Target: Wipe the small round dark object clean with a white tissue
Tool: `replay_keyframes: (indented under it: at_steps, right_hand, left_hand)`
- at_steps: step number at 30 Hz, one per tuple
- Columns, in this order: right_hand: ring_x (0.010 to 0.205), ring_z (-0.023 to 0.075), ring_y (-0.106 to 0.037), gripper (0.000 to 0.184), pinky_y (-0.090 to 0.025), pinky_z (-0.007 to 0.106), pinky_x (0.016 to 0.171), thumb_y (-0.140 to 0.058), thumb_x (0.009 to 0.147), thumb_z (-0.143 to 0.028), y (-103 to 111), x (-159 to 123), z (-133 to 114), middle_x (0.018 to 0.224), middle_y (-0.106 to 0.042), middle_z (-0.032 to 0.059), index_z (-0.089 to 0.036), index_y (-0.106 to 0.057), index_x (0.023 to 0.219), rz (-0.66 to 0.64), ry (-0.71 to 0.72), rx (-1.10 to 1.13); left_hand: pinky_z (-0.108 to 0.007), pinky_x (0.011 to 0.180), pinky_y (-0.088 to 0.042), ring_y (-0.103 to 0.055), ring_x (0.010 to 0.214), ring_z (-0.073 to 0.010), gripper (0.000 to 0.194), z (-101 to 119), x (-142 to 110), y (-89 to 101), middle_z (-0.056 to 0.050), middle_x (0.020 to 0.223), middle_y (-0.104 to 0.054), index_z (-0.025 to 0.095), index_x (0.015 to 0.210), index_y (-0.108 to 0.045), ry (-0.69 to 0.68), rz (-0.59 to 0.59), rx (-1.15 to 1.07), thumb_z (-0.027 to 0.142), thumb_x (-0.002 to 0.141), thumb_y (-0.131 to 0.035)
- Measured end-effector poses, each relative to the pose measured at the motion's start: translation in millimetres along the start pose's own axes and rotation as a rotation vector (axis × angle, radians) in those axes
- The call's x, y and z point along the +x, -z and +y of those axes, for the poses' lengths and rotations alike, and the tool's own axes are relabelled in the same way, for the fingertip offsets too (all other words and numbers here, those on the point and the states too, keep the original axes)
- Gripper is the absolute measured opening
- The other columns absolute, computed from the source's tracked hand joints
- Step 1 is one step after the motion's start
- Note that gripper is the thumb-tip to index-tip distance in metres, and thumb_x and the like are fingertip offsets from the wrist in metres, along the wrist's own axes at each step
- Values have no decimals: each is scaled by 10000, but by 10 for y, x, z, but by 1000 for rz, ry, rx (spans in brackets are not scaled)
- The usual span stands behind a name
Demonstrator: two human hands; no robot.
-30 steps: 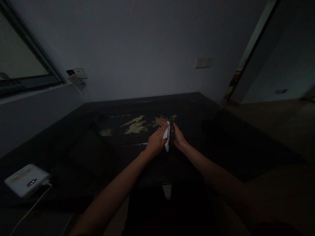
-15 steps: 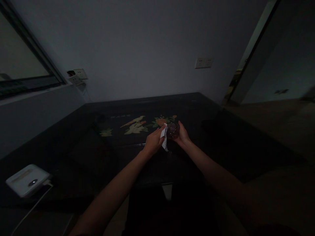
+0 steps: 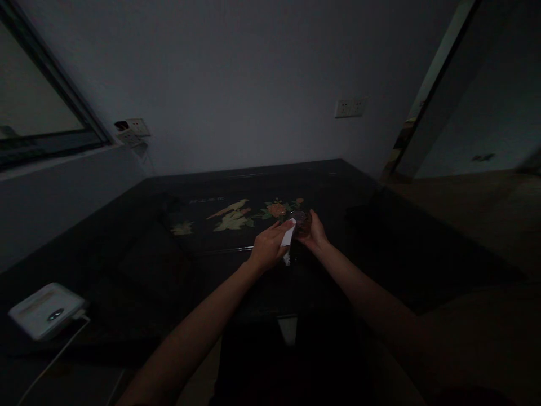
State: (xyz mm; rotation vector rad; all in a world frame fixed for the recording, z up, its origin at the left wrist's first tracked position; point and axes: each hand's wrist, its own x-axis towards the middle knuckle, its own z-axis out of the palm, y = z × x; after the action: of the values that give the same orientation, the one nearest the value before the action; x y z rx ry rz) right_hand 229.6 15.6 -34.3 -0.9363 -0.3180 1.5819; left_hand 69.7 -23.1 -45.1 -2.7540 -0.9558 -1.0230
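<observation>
My right hand (image 3: 315, 232) is wrapped round the right side of a clear, round glass vessel (image 3: 301, 221), perhaps a bowl or cup; the dim light hides its exact shape. In my left hand (image 3: 269, 246) is a folded white tissue (image 3: 289, 234), pinched between thumb and fingers. The tissue lies against the glass's left side, and its loose lower end hangs below the fingers. Both hands are over the dark table (image 3: 262, 290), just in front of its flower-and-bird picture (image 3: 232, 220).
A white box-shaped device (image 3: 47, 310) with a white cable stands at the table's left front. A dark, soft-looking bulk (image 3: 147, 265) lies left of my hands. Behind the table rises a wall with sockets (image 3: 350, 108); a window (image 3: 38, 96) is at upper left.
My left hand has moved slightly right with the tissue, which now sits closer against the glass. The glass has tilted a little, and my right hand has shifted slightly right.
</observation>
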Motion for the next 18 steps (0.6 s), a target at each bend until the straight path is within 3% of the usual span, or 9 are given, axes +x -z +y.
replay_keyframes:
  at_steps: [8, 12, 18]
  right_hand:
    - [583, 174, -644, 445, -534, 289, 626, -374, 940, -507, -13, 18, 97, 597, -662, 26, -207, -638, 744, -117, -31, -25]
    - [707, 190, -680, 467, -543, 297, 692, -385, 930, -545, -48, -61, 142, 645, -689, 42, -198, -661, 786, -196, -46, -57]
    - [833, 190, -693, 399, -540, 302, 736, -419, 935, -502, -103, -168, 168, 760, -730, 49, -204, -678, 877, -373, -73, -52]
  left_hand:
    - [-428, 1162, -293, -308, 1411, -201, 562, 97, 51, 7, -137, 1494, -382, 146, 1459, -308, -95, -63, -7, 240, 913, -396]
    - [-421, 1165, -281, -233, 1440, -211, 597, 90, 66, -5, -135, 1550, -264, 163, 1488, -244, -1, -75, -70, 252, 915, -387]
    - [-420, 1190, -206, -237, 1439, -193, 553, -24, 53, -55, -124, 1543, -294, 140, 1486, -235, 148, 21, -217, 263, 949, -289]
